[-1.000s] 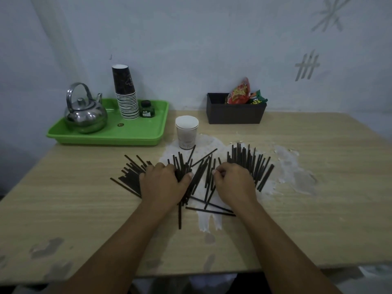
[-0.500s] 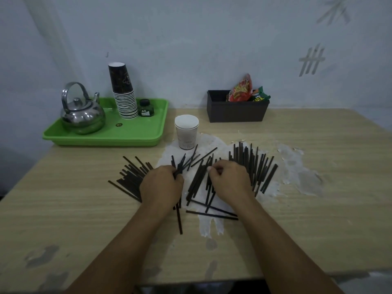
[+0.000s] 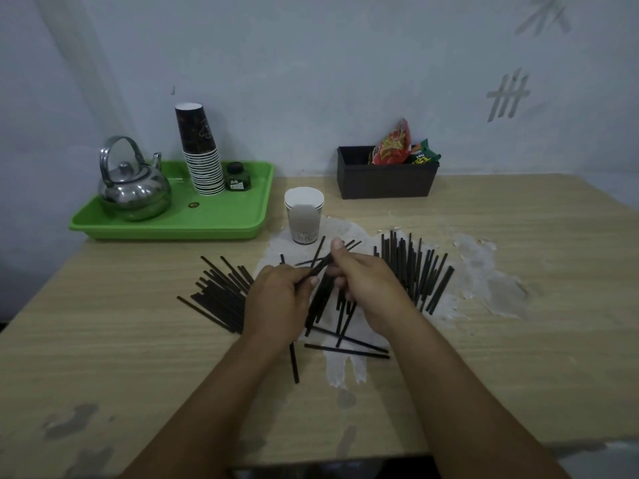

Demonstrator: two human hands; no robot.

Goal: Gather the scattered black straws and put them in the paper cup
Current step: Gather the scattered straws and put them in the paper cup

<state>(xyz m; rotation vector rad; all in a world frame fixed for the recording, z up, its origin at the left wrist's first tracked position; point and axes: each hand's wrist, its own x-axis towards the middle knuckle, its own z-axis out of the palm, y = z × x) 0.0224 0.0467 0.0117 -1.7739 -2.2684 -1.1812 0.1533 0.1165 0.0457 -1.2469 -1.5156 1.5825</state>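
Observation:
Several black straws [image 3: 420, 271] lie scattered across the middle of the wooden table, with another cluster of black straws [image 3: 218, 295] at the left. A white paper cup [image 3: 303, 215] stands upright just beyond them. My left hand [image 3: 278, 299] and my right hand [image 3: 366, 288] are side by side over the middle of the pile. Both pinch a small bunch of black straws [image 3: 323, 262] lifted between them, tips pointing toward the cup. Straws under my hands are partly hidden.
A green tray [image 3: 221, 219] at the back left carries a steel kettle [image 3: 133, 186], a stack of paper cups [image 3: 202, 153] and a small dark bottle [image 3: 237, 177]. A black box [image 3: 385, 181] with snack packets stands at the back. White peeled patches mark the table [image 3: 518, 340].
Both hands have come together and lifted a few straws off the table. Before, they were flat on the pile with fingers spread over the straws.

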